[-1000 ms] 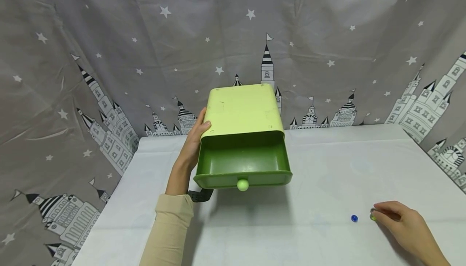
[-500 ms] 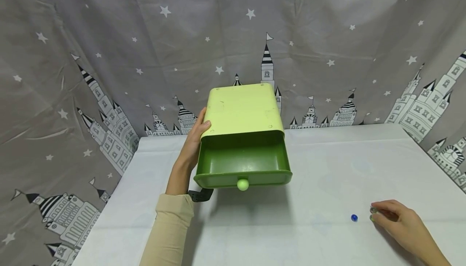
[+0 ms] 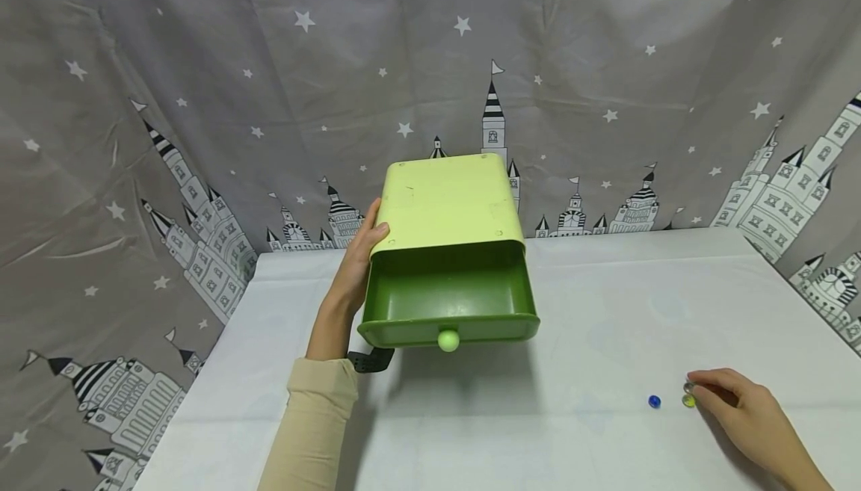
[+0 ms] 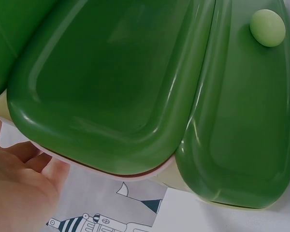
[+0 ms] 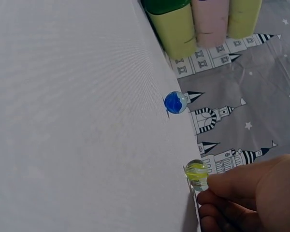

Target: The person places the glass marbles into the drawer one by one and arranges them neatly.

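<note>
A small drawer cabinet (image 3: 447, 199) with a pale yellow top stands on the table. Its green drawer (image 3: 449, 332), with a light green round knob (image 3: 448, 341), is pulled out and bare inside. My left hand (image 3: 356, 267) rests against the cabinet's left side, thumb at the top edge; some fingers are hidden behind it. At the right, my right hand (image 3: 750, 416) pinches a clear marble (image 3: 688, 386) between thumb and forefinger, low at the tabletop. A yellow-streaked marble (image 5: 197, 170) lies right beside it. Further left sits a blue marble (image 3: 655, 401).
A white cloth (image 3: 592, 312) covers the table. Behind it hangs a grey curtain (image 3: 323, 102) printed with castles and stars. The right wrist view shows the cabinet's yellow and pink tiers (image 5: 210, 24) beyond the marbles.
The right fingers have shifted slightly around the marbles, and the yellow-streaked marble shows more fully beside the thumb. The left hand, the cabinet and the blue marble have stayed put.
</note>
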The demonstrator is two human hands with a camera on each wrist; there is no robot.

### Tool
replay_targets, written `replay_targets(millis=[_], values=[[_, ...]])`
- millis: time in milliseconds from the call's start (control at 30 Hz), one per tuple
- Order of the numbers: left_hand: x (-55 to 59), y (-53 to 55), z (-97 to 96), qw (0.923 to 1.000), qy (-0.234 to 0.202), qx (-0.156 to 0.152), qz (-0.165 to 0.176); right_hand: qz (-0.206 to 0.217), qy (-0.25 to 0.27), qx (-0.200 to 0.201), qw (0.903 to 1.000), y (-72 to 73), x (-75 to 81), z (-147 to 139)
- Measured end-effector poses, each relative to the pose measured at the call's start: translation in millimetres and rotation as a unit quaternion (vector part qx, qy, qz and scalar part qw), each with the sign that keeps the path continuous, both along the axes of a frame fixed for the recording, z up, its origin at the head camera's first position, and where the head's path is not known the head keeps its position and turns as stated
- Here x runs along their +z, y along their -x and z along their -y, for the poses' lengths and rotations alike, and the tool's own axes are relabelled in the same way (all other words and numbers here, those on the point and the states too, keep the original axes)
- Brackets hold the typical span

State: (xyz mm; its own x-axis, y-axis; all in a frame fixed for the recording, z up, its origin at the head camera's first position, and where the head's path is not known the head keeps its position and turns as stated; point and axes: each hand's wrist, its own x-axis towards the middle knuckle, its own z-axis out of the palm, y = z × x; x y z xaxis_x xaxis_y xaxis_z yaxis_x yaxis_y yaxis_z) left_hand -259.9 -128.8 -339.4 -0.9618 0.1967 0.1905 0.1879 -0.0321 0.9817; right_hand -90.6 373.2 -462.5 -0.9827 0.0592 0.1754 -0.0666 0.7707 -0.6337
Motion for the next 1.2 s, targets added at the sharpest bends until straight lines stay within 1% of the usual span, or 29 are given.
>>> replay_targets(millis=[200, 433, 767, 1200], values=[[0.3, 0.1, 0.1, 1.0000, 0.002, 0.002, 0.000, -0.016, -0.005, 0.002, 0.9999, -0.1, -0.8, -0.5], [0.6, -0.2, 0.0, 0.9999, 0.010, 0.003, -0.003, -0.007, -0.010, -0.011, 0.9999, 1.1, -0.8, 1.5], [0.8, -1.1, 0.4, 1.0000, 0.005, 0.003, 0.003, -0.024, -0.005, -0.018, 0.9995, 0.9, -2.4, 2.6], [-0.3, -1.2, -0.1, 1.0000, 0.004, 0.005, 0.000, -0.025, -0.014, -0.025, 0.9993, 1.2, -4.4, 2.4]])
